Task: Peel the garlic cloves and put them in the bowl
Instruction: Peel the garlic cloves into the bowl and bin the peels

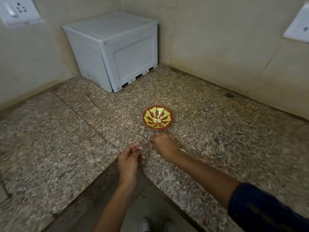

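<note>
A small red bowl (168, 114) with a yellow leaf pattern stands on the speckled granite counter (217, 124). A few pale peeled garlic cloves (156, 121) lie in its middle. My right hand (164, 145) hovers just in front of the bowl, back up, with its fingers curled down toward the counter. Its fingertips are hidden, so I cannot see whether they hold anything. My left hand (131, 159) is to its left over the counter's inner corner, fingers loosely curled and thumb apart, with nothing visible in it. A pale scrap (183, 150) lies by my right wrist.
A grey plastic box (117, 52) stands in the far corner against the tiled walls. Wall sockets are at the upper left (18, 10) and upper right (299, 29). The L-shaped counter's inner edge runs beneath my forearms, with floor and shoes (157, 226) below.
</note>
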